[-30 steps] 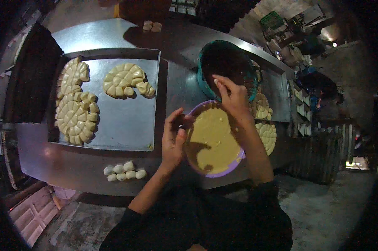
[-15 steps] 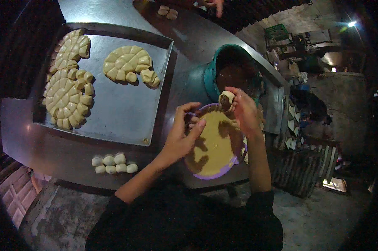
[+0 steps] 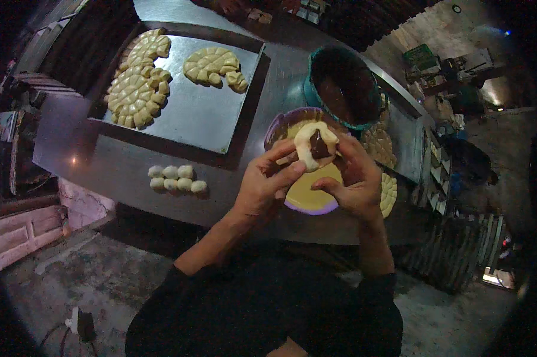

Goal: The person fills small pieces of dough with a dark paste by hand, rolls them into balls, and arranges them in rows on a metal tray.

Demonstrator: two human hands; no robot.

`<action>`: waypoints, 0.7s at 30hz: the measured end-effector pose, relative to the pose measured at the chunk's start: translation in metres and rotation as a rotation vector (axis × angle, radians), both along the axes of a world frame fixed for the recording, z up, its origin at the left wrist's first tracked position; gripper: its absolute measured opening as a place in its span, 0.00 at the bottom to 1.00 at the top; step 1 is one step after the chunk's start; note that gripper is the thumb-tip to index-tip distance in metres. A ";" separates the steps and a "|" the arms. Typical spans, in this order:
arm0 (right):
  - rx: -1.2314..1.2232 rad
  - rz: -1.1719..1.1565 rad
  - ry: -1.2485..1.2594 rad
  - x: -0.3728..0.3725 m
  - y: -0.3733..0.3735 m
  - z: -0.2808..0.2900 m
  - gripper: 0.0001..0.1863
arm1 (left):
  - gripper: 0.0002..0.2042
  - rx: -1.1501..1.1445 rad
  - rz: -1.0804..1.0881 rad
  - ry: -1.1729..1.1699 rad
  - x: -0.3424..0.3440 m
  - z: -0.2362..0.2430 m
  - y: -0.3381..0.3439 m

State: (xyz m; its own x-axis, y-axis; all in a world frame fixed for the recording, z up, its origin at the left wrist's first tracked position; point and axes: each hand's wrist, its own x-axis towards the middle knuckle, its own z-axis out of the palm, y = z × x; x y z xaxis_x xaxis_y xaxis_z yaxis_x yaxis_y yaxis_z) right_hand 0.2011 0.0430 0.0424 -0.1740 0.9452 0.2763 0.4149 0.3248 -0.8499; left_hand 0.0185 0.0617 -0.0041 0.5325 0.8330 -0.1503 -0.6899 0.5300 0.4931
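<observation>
Dough piece (image 3: 303,146) now in both hands, above purple bowl (image 3: 312,211) w/ yellow mix (image 3: 310,191).
L hand (image 3: 263,183) pinches its left edge; R hand (image 3: 363,179) has fingers at the right edge, thumb spread below, grip partly hidden, can't tell if firm. Moment ago only R held it; now L supports too, brown filling (image 3: 318,143) uncovered.

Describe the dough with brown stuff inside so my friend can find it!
Start at the metal table and find the purple-rimmed bowl in front of the person. Over that bowl, between the left hand and right hand, is a piece of dough. Unlike the closed dough balls on the table, it is opened, showing dark brown filling in its middle.
</observation>
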 end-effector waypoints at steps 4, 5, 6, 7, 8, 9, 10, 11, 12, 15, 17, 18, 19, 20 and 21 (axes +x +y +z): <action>0.341 -0.024 -0.546 -0.007 -0.036 0.015 0.33 | 0.22 0.365 0.181 0.356 0.000 0.021 -0.037; 0.398 -0.003 -0.545 -0.008 -0.045 0.013 0.32 | 0.22 0.393 0.201 0.369 0.000 0.027 -0.046; 0.349 0.018 -0.443 -0.008 -0.054 0.015 0.29 | 0.21 0.424 0.227 0.384 -0.002 0.032 -0.053; 0.298 0.037 -0.339 -0.009 -0.062 0.018 0.27 | 0.21 0.456 0.255 0.400 -0.004 0.035 -0.062; 0.286 0.068 -0.218 -0.006 -0.067 0.017 0.25 | 0.20 0.501 0.243 0.445 -0.008 0.035 -0.071; 0.271 0.097 -0.099 -0.004 -0.073 0.017 0.23 | 0.19 0.613 0.270 0.560 -0.009 0.035 -0.079; 0.192 0.067 0.137 -0.007 -0.084 0.012 0.16 | 0.19 0.723 0.298 0.675 -0.011 0.035 -0.086; 0.154 0.070 0.245 -0.011 -0.091 0.013 0.15 | 0.18 0.833 0.326 0.791 -0.012 0.037 -0.093; 0.112 0.085 0.353 -0.015 -0.097 0.013 0.15 | 0.17 0.772 0.365 0.729 -0.010 0.041 -0.102; 0.424 0.127 0.084 -0.023 -0.109 0.011 0.16 | 0.15 0.630 0.468 0.590 -0.008 0.051 -0.125; 0.597 0.134 -0.155 -0.030 -0.118 0.018 0.18 | 0.15 0.583 0.518 0.572 -0.012 0.047 -0.130; 0.592 0.137 -0.206 -0.036 -0.127 0.027 0.19 | 0.14 0.340 0.482 0.447 -0.012 0.052 -0.138; 0.587 0.138 -0.257 -0.040 -0.134 0.032 0.19 | 0.13 0.344 0.489 0.494 -0.014 0.052 -0.144; 0.638 0.145 -0.213 -0.042 -0.133 0.029 0.18 | 0.13 0.347 0.496 0.542 -0.017 0.052 -0.147; 0.683 0.148 -0.173 -0.044 -0.132 0.026 0.18 | 0.13 0.343 0.497 0.585 -0.018 0.053 -0.152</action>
